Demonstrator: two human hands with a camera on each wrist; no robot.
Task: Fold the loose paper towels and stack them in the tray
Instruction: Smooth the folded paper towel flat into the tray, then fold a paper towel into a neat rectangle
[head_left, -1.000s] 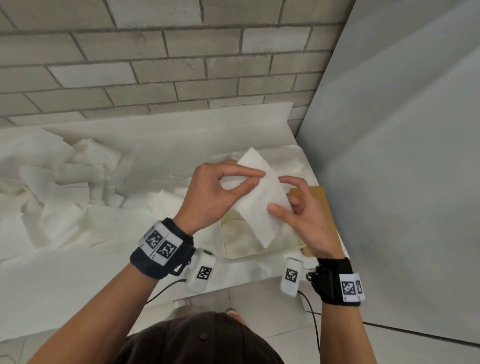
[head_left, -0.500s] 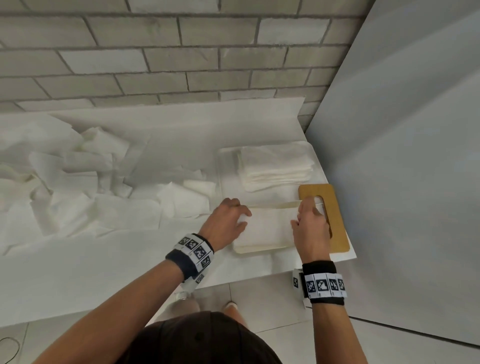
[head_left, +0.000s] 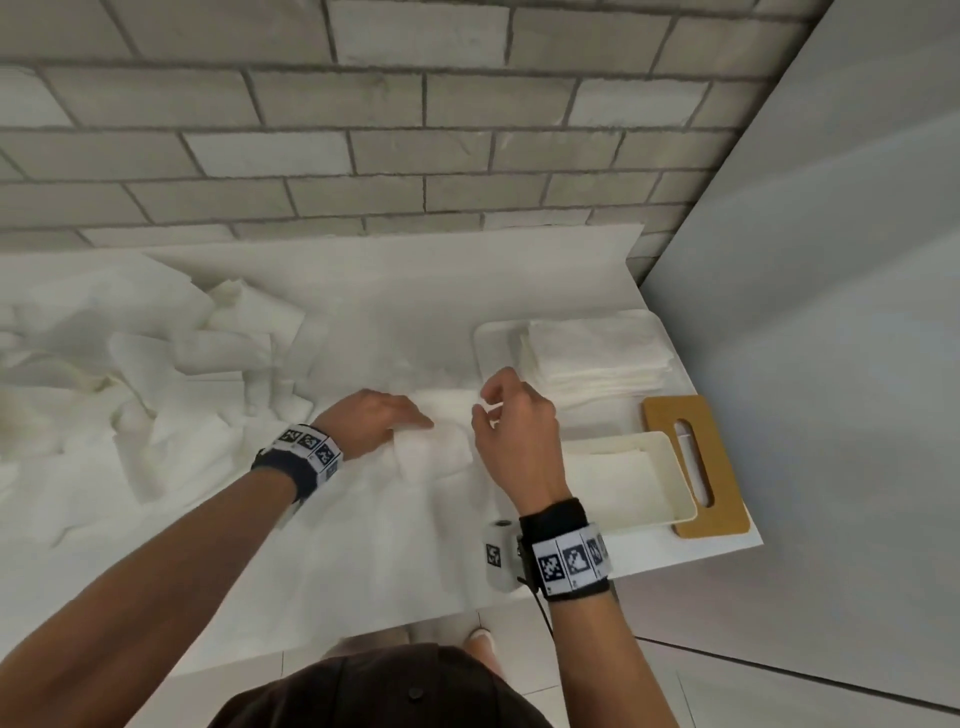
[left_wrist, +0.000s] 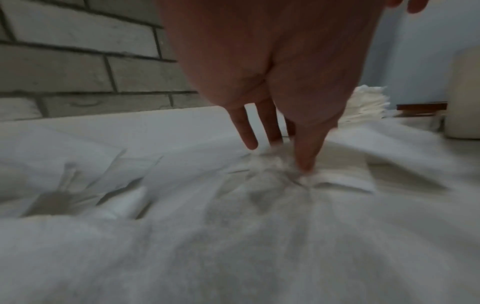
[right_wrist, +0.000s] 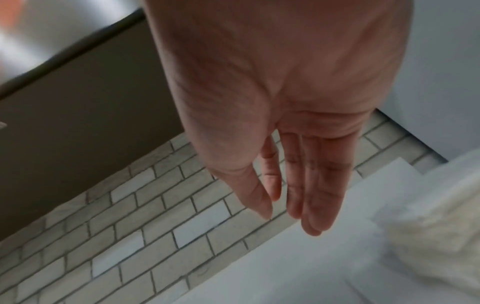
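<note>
- The left hand (head_left: 375, 422) lies low on the white-covered table (head_left: 363, 545), palm down. In the left wrist view its straightened fingers (left_wrist: 306, 152) reach down and the tips touch a crumpled white paper towel (head_left: 434, 441), bunching the sheet beneath them. Whether they pinch it or only press on it I cannot tell; blur hides the contact.
- The right hand (head_left: 514, 431) hangs above the table just right of the same towel. The right wrist view shows its fingers (right_wrist: 314, 197) relaxed and nearly straight, the thumb beside them, holding nothing.
- That loose towel sits between the two hands, near the middle of the table and just left of the trays.
- A heap of loose white paper towels (head_left: 156, 374) spreads over the left side of the table, well apart from the hands, the sheets lying rumpled at mixed angles.
- To the right of the right hand stands a cream rectangular plastic tray (head_left: 670, 483) with a folded white towel (head_left: 608, 478) lying flat inside it.
- The cream tray rests on a tan wooden board with a slotted handle (head_left: 727, 467) at the table's right edge.
- Behind them, a shallow white tray (head_left: 491, 343) carries a neat stack of folded white paper towels (head_left: 597, 353).
- A grey brick wall (head_left: 363, 130) runs along the far side of the table.
</note>
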